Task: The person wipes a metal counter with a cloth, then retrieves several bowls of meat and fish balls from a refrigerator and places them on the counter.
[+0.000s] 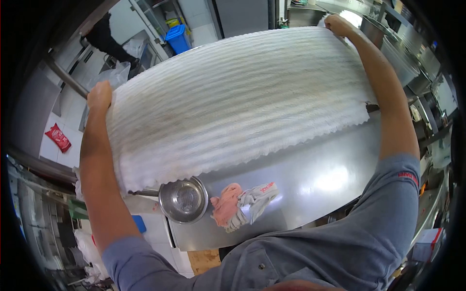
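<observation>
A large white ribbed cloth point(238, 92) with wavy edges is spread wide over the steel table point(310, 179). My left hand point(99, 95) is closed on its left edge, near the far left corner. At the far right corner my right hand point(339, 25) grips the same cloth, with that arm stretched out. The cloth's near edge hangs above the table, and the far part of the tabletop is hidden behind it. Near me on the table lie a shiny metal bowl point(183, 200), a crumpled pink cloth point(226, 204) and a greyish cloth point(258, 200) with red lettering.
Metal pots point(374, 31) and a clear plastic tub point(399, 62) stand at the far right. Beyond the table are a blue bin point(177, 40) and another person's dark-clothed leg point(109, 42). A red packet point(58, 137) lies at the left.
</observation>
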Tool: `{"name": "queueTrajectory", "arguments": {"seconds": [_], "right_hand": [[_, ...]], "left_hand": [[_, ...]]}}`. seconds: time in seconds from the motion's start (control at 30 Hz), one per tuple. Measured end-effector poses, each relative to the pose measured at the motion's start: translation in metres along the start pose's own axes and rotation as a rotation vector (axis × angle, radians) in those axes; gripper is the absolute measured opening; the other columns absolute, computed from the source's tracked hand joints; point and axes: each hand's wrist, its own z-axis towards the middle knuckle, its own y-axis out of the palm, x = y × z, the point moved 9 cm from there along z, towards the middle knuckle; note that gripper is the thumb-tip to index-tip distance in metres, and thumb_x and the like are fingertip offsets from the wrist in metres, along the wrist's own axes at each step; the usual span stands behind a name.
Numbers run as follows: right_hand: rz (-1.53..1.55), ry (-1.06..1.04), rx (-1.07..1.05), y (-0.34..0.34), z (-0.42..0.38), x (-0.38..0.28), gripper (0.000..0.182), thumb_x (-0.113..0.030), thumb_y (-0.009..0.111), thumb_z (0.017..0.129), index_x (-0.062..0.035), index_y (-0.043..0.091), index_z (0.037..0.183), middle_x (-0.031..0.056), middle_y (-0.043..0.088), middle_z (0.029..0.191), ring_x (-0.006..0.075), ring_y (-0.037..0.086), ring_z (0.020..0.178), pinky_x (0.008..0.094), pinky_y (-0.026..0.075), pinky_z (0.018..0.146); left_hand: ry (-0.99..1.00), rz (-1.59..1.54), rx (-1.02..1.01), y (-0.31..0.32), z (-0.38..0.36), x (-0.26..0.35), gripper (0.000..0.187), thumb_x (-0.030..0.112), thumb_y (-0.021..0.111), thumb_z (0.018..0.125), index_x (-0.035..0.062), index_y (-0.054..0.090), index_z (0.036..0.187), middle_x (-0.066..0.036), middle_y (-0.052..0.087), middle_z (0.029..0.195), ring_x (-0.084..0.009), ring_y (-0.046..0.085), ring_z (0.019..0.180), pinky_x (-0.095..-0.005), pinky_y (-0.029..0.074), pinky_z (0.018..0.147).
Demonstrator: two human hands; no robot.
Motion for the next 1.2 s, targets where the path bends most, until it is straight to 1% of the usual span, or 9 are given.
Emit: {"name": "queueTrajectory", "arguments": {"seconds": [0.33, 0.4, 0.5, 0.53, 0.57, 0.63, 0.73, 0.97, 1.2], "right_hand": [[-0.279, 0.043, 0.121, -0.116, -0.030, -0.046, 0.013, -0.007, 0.052, 0.080, -0.0025, 0.063, 0.084, 0.0149, 0.064, 0.084, 0.0298, 0.061, 0.082, 0.0385, 0.048, 0.073], [0.002, -0.192, 0.405, -0.152, -0.072, -0.077, 0.016, -0.009, 0.051, 0.081, -0.0030, 0.065, 0.087, 0.0160, 0.066, 0.088, 0.0291, 0.062, 0.084, 0.0403, 0.048, 0.076], [0.156, -0.073, 0.233, -0.197, -0.180, -0.145, 0.020, -0.011, 0.049, 0.084, -0.0031, 0.065, 0.094, 0.0176, 0.065, 0.092, 0.0291, 0.062, 0.086, 0.0407, 0.048, 0.079], [-0.091, 0.208, 0.020, -0.186, -0.203, -0.135, 0.023, -0.016, 0.047, 0.089, -0.0051, 0.065, 0.098, 0.0178, 0.064, 0.086, 0.0294, 0.062, 0.082, 0.0391, 0.047, 0.077], [-0.102, 0.019, 0.158, -0.169, -0.235, -0.123, 0.014, -0.010, 0.057, 0.085, -0.0034, 0.059, 0.097, 0.0165, 0.059, 0.089, 0.0325, 0.057, 0.089, 0.0416, 0.045, 0.077], [0.002, 0.065, 0.128, -0.155, -0.295, -0.121, 0.042, 0.005, 0.053, 0.078, -0.0059, 0.056, 0.119, 0.0151, 0.058, 0.112, 0.0347, 0.054, 0.102, 0.0406, 0.042, 0.089], [0.070, 0.061, 0.008, -0.128, -0.327, -0.136, 0.069, 0.014, 0.050, 0.071, -0.0077, 0.042, 0.136, 0.0124, 0.042, 0.139, 0.0294, 0.037, 0.131, 0.0383, 0.031, 0.106], [0.075, 0.099, 0.185, -0.109, -0.334, -0.112, 0.072, 0.014, 0.054, 0.073, -0.0117, 0.038, 0.139, 0.0096, 0.041, 0.141, 0.0268, 0.037, 0.131, 0.0361, 0.033, 0.106], [0.034, 0.078, 0.347, -0.114, -0.340, -0.123, 0.068, 0.010, 0.056, 0.076, -0.0119, 0.038, 0.139, 0.0093, 0.043, 0.139, 0.0271, 0.037, 0.131, 0.0362, 0.032, 0.106]], "left_hand": [[0.305, -0.416, 0.101, -0.026, 0.023, -0.035, 0.020, 0.019, 0.056, 0.086, -0.0003, 0.059, 0.087, -0.019, 0.062, 0.088, -0.0396, 0.058, 0.078, -0.0427, 0.046, 0.072], [0.356, -0.567, 0.087, -0.066, -0.030, -0.032, 0.019, 0.016, 0.053, 0.087, -0.0009, 0.059, 0.090, -0.020, 0.060, 0.078, -0.0338, 0.058, 0.072, -0.0418, 0.044, 0.067], [0.123, -0.530, 0.050, -0.138, -0.142, -0.014, 0.017, 0.013, 0.054, 0.089, 0.0009, 0.062, 0.097, -0.018, 0.061, 0.079, -0.0279, 0.061, 0.073, -0.0388, 0.045, 0.065], [0.029, -0.573, 0.051, -0.143, -0.166, -0.019, 0.017, 0.011, 0.054, 0.089, 0.0003, 0.063, 0.099, -0.018, 0.063, 0.083, -0.0265, 0.062, 0.076, -0.0373, 0.047, 0.066], [0.005, -0.573, 0.041, -0.137, -0.178, -0.021, 0.017, 0.011, 0.054, 0.089, 0.0003, 0.063, 0.099, -0.018, 0.063, 0.083, -0.0265, 0.062, 0.076, -0.0373, 0.047, 0.066], [0.135, -0.656, 0.343, -0.146, -0.230, -0.039, 0.020, 0.007, 0.054, 0.088, -0.0013, 0.062, 0.104, -0.017, 0.065, 0.093, -0.0253, 0.063, 0.083, -0.0346, 0.049, 0.072], [0.135, -0.736, 0.298, -0.134, -0.270, -0.045, 0.020, 0.001, 0.052, 0.087, -0.0010, 0.062, 0.104, -0.017, 0.064, 0.096, -0.0306, 0.062, 0.086, -0.0333, 0.047, 0.078], [0.270, -0.555, 0.263, -0.108, -0.305, -0.033, 0.043, -0.010, 0.047, 0.074, 0.0011, 0.060, 0.114, -0.012, 0.058, 0.118, -0.0310, 0.048, 0.117, -0.0385, 0.039, 0.098], [0.376, -0.394, 0.361, -0.111, -0.309, -0.031, 0.038, -0.003, 0.055, 0.074, 0.0012, 0.061, 0.111, -0.011, 0.061, 0.114, -0.0287, 0.052, 0.112, -0.0384, 0.041, 0.096]]}}
